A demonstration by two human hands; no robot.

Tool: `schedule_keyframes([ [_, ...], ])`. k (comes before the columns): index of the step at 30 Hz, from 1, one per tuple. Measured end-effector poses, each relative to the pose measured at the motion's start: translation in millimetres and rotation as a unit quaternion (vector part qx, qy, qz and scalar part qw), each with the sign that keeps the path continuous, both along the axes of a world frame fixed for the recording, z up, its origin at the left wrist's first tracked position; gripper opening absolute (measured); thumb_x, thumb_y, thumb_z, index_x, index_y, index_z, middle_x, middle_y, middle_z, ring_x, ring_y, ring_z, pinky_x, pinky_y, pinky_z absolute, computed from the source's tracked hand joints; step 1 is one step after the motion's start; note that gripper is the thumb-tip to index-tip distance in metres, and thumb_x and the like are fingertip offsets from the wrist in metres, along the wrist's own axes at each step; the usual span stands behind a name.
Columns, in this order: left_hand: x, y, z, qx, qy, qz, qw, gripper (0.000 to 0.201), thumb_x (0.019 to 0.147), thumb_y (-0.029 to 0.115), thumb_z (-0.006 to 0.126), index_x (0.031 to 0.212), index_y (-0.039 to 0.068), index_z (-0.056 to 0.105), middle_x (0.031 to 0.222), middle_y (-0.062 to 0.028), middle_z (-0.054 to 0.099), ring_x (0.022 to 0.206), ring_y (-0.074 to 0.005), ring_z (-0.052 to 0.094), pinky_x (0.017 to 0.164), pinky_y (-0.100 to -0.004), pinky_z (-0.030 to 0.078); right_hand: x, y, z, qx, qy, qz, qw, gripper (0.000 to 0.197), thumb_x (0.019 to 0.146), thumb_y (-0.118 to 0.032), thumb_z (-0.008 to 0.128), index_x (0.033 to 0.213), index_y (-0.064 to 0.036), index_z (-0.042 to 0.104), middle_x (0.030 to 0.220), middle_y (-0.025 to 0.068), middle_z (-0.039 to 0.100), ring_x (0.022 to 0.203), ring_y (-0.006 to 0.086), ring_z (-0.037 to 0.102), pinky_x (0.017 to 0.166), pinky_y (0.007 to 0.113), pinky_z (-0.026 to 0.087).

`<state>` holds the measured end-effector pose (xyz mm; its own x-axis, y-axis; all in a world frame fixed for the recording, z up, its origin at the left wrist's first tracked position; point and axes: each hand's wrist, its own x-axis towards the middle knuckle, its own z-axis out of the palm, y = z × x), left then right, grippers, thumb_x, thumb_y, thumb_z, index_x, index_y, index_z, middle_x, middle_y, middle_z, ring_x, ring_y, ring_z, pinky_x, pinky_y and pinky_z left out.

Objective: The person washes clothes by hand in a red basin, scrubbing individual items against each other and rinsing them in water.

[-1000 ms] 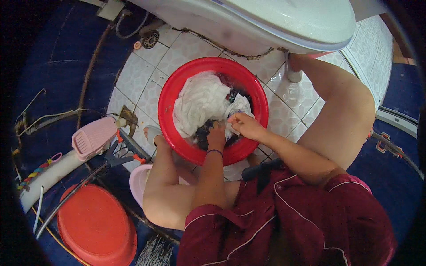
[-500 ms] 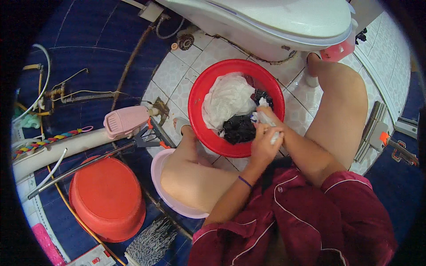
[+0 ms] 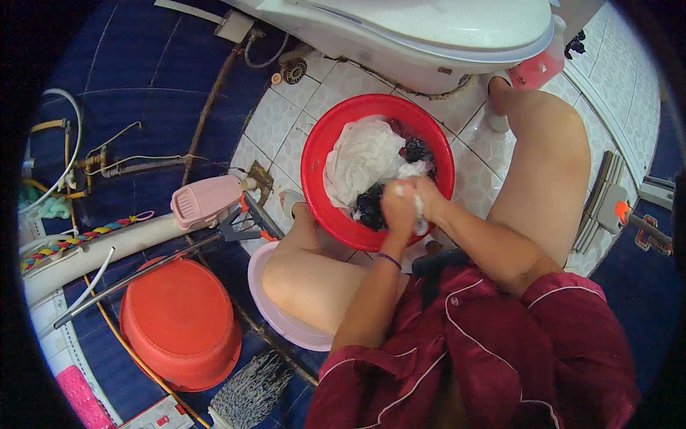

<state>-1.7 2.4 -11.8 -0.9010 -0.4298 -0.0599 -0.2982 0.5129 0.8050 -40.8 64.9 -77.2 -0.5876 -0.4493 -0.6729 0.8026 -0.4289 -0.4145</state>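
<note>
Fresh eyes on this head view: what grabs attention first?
The bright red basin near the centre, on pale floor tiles, holding a bulky white cloth and black fabric. Over its near right side, the left hand and right hand grip another white cloth. A white toilet looms above.

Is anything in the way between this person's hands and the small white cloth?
Nothing visible is. The left hand and right hand are already closed on the small white cloth, at the red basin. The black cloth lies to the left of the hands, not in between.
</note>
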Motion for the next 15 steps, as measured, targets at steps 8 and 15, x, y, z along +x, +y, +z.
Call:
schedule_keyframes([
  [8,-5,26,21,0.026,0.061,-0.021,0.998,0.019,0.075,0.017,0.048,0.078,-0.001,0.051,0.072,-0.0147,0.053,0.068,-0.0293,0.05,0.063,-0.0338,0.039,-11,16,29,0.069,0.064,0.009,0.996,0.022,0.068,-0.012,0.041,0.085,-0.0049,0.053,0.072,0.0071,0.054,0.06,0.0182,0.051,0.056,0.032,0.042],
  [15,-16,-42,-38,0.115,-0.017,0.103,0.988,0.029,0.08,0.024,0.039,0.079,-0.002,0.051,0.072,-0.0098,0.053,0.067,-0.0177,0.05,0.061,-0.0298,0.039,-16,8,72,0.026,0.036,0.02,0.999,0.031,0.074,-0.02,0.04,0.099,-0.0025,0.047,0.089,0.0084,0.052,0.08,0.0175,0.049,0.07,0.028,0.039],
])
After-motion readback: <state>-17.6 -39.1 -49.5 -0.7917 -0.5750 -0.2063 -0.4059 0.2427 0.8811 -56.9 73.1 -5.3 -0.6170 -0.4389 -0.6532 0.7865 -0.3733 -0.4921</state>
